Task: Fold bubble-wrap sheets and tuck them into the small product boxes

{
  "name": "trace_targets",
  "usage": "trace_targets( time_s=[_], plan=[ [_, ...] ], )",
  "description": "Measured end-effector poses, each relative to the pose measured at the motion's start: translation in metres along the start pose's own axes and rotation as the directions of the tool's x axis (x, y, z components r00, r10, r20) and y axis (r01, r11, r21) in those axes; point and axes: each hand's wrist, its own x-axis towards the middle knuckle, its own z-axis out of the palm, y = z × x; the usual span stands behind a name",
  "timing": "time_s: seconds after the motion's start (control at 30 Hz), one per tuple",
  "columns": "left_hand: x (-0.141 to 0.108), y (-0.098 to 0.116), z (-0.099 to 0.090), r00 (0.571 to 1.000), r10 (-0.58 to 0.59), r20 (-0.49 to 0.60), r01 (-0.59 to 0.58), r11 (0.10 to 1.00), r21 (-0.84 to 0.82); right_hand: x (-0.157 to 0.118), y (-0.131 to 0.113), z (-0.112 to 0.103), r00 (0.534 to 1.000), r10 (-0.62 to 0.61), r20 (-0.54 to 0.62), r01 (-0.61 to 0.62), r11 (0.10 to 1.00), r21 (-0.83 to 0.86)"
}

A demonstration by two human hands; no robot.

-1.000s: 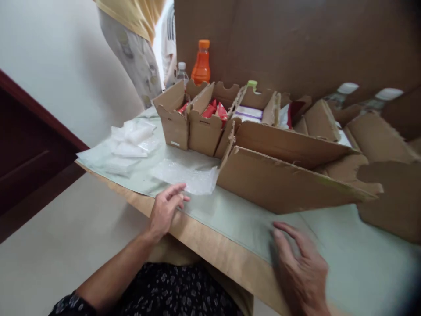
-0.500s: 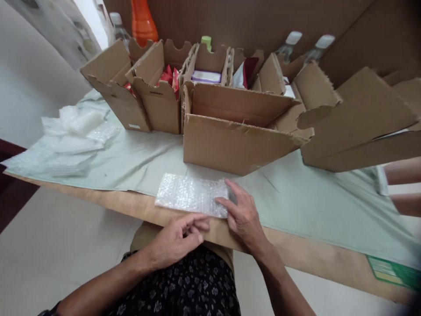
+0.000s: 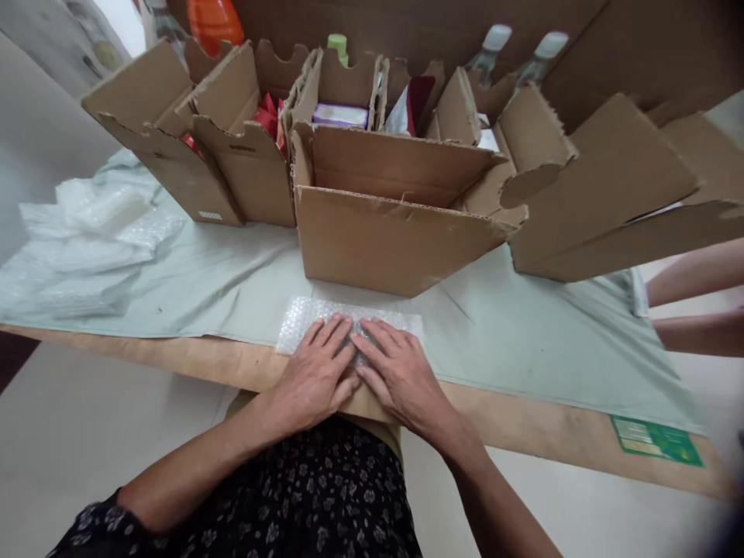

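Note:
A flat strip of clear bubble wrap [image 3: 296,319] lies at the front edge of the table, on the pale green cloth. Both palms are down on it. My left hand [image 3: 319,364] covers its middle-left part with fingers stretched out. Beside it, my right hand [image 3: 398,368] rests flat on the middle-right part, fingers slightly spread. The two hands nearly meet over the strip's centre and hide much of it. Just behind stands an open cardboard box [image 3: 384,244].
A loose pile of bubble wrap [image 3: 98,232] sits on the left. Cardboard bins with packets form a row behind, among them a purple-and-white pack [image 3: 340,115]. Bottles [image 3: 491,50] stand at the back. Another person's limbs [image 3: 697,302] show at the right. A green card [image 3: 656,440] is on the table edge.
My left hand has moved from the table edge up onto the bubble wrap and flattened. My right hand has shifted from the strip's right end toward its middle. The view has moved slightly.

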Motion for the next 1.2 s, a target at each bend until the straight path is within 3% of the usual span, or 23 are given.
trace_targets(
  time_s=[0.1,0.27,0.33,0.4,0.53,0.6,0.83,1.03,1.13,1.2],
  plan=[
    [-0.019,-0.024,-0.004,1.0,-0.026,-0.009,0.027,0.996,0.088,-0.015,0.017,0.008,0.999,0.036,0.009,-0.035,0.999,-0.033],
    [-0.047,-0.051,-0.021,0.984,-0.086,-0.156,0.107,0.986,0.129,-0.056,0.048,-0.004,0.967,0.183,-0.178,-0.199,0.977,-0.075],
    [-0.045,-0.047,-0.021,0.974,-0.081,-0.209,0.11,0.986,0.129,-0.06,0.049,-0.009,0.948,0.218,-0.233,-0.237,0.97,-0.057],
    [-0.039,-0.038,-0.018,0.971,-0.056,-0.234,0.089,0.987,0.131,-0.056,0.045,-0.013,0.957,0.192,-0.216,-0.207,0.977,-0.049],
    [-0.028,-0.024,-0.011,0.987,0.048,-0.152,-0.028,0.991,0.132,-0.046,0.037,-0.014,0.995,0.07,-0.069,-0.075,0.995,-0.07],
    [-0.026,-0.023,-0.01,0.989,0.065,-0.13,-0.048,0.99,0.135,-0.047,0.036,-0.013,0.996,0.056,-0.073,-0.061,0.995,-0.076],
    [-0.026,-0.028,-0.015,0.991,0.083,-0.108,-0.061,0.979,0.193,-0.053,0.044,-0.013,0.958,0.206,-0.198,-0.212,0.977,-0.009],
    [-0.02,-0.031,-0.021,0.987,0.135,-0.089,-0.111,0.965,0.236,-0.022,0.058,-0.006,0.956,0.255,-0.145,-0.27,0.958,-0.094],
    [-0.019,-0.034,-0.025,0.986,0.134,-0.096,-0.108,0.966,0.235,-0.02,0.045,-0.001,0.966,0.197,-0.17,-0.211,0.975,-0.07],
    [-0.019,-0.035,-0.027,0.985,0.137,-0.103,-0.112,0.969,0.22,-0.031,0.022,0.002,0.963,0.169,-0.208,-0.181,0.983,-0.039]
  ],
)
